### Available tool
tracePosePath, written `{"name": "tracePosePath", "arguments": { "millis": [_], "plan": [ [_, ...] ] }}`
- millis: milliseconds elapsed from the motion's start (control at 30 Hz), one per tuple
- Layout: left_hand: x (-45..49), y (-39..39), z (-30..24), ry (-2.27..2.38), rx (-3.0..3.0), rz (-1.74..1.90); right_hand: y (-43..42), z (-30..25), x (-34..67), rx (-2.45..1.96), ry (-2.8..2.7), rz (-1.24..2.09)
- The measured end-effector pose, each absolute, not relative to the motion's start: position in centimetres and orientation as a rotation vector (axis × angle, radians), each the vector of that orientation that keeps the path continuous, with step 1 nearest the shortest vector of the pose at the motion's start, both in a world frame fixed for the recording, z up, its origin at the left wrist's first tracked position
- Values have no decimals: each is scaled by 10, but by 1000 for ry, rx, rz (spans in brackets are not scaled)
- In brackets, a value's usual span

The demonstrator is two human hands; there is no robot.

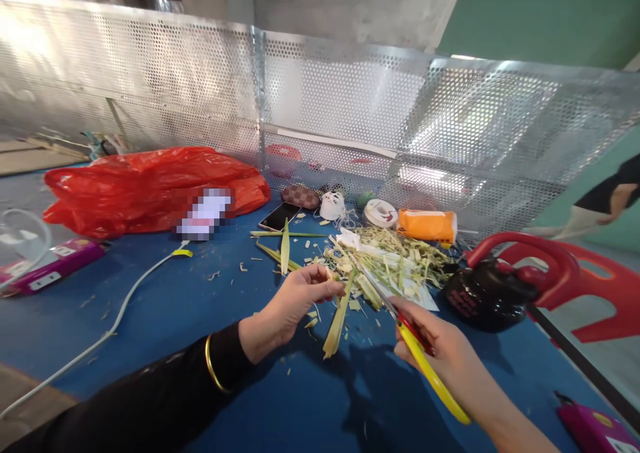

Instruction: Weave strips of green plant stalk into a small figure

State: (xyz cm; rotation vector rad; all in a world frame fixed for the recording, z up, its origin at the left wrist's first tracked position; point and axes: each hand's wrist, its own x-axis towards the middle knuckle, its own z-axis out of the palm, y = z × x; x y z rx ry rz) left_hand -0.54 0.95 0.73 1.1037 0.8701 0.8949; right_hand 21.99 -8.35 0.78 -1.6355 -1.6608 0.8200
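My left hand point(303, 301) pinches a pale green leaf strip point(339, 323), whose wider end hangs down toward the blue tabletop. In my right hand point(445, 350) is a pair of scissors point(417, 356) with yellow and red handles. Their blades point up and left, close to the upper part of the strip; whether they touch it I cannot tell. Behind both hands lies a heap of cut leaf scraps point(425, 250), partly on white paper. More long leaf pieces point(285, 248) rest left of the heap.
A red plastic bag point(150, 186), a lit phone point(205, 216) on a white cable point(130, 300) and a purple power strip point(65, 263) lie left. Behind the scraps are a tape roll point(381, 213) and an orange packet point(427, 225). A black kettle point(487, 296) stands right.
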Motion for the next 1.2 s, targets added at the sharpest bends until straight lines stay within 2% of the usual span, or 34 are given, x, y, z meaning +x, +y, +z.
{"name": "tracePosePath", "arguments": {
  "millis": [100, 367, 633, 1200],
  "plan": [
    [-6, 11, 8, 846, 1107, 929, -83, 13, 222, -1725, -1746, 737],
    [-10, 15, 12, 891, 1245, 928, -85, 13, 221, -1615, -1881, 707],
    [-16, 20, 17, 915, 1391, 800, -87, 12, 225, -1594, -1914, 811],
    [-18, 20, 23, 787, 1303, 814, -86, 9, 228, -1520, -1989, 753]
  ]
}}
